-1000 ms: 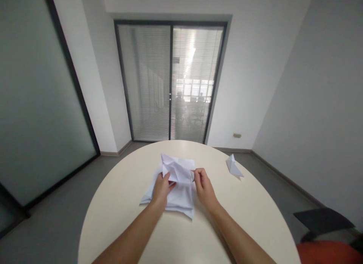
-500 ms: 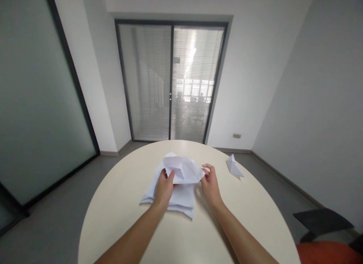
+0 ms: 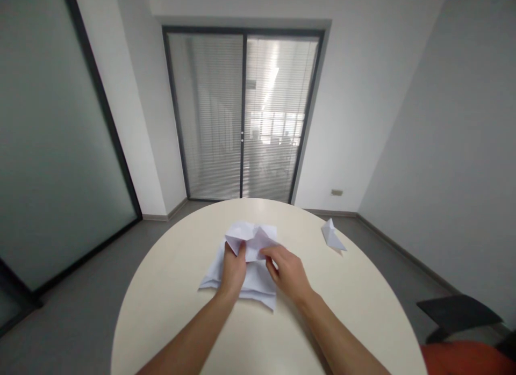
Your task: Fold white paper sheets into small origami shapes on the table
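Observation:
A partly folded sheet of white paper (image 3: 252, 245) is held between my two hands, above a stack of white paper sheets (image 3: 253, 286). My left hand (image 3: 234, 267) grips its left side, thumb on top and the other fingers hidden beneath. On the right, my right hand (image 3: 285, 267) pinches the sheet's near right part, its thumb and index finger close together. The paper has raised creases and a flap standing up near the middle. Part of the stack is covered by the held sheet and my left hand.
A folded white paper piece (image 3: 332, 238) stands near the right edge of the round cream table (image 3: 173, 310). A chair with a red seat (image 3: 467, 359) is at the lower right. Behind the table is a glass door with blinds (image 3: 209, 122).
My right hand has moved left and inward, from the paper's right corner to nearer its middle. The right side of the sheet has come inward with it. My left hand keeps its grip.

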Motion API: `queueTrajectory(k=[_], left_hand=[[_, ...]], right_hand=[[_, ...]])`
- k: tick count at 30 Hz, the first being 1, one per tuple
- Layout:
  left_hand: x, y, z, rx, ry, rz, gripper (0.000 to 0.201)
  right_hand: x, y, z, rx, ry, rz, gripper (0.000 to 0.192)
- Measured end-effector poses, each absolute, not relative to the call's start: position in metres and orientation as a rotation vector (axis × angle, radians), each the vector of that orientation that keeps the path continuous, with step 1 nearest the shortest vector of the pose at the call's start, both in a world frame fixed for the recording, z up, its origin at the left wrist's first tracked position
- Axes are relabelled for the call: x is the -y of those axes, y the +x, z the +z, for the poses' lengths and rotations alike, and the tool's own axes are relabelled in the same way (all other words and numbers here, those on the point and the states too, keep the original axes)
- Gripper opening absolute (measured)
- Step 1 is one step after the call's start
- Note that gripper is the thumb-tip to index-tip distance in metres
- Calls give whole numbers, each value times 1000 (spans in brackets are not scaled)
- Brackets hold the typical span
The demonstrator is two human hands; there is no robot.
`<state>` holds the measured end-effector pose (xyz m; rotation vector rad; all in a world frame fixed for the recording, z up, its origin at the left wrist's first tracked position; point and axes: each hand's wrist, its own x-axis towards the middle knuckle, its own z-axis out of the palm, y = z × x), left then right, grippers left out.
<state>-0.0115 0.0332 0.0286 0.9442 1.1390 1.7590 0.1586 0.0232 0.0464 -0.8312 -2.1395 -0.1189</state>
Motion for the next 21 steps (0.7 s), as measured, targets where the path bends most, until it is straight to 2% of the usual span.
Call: queueTrajectory(k=[5, 11, 21], left_hand=[[-32, -7, 24, -1024, 806, 1688, 48], [-37, -2, 19, -848, 579, 1578, 40], [-31, 1, 23, -745, 542, 1412, 40]], right_hand=[[-27, 151, 44, 2081, -1092, -134, 23], [-24, 148, 47, 2110, -1272, -82, 11], [-22, 141, 51, 2137, -1374, -31, 14]])
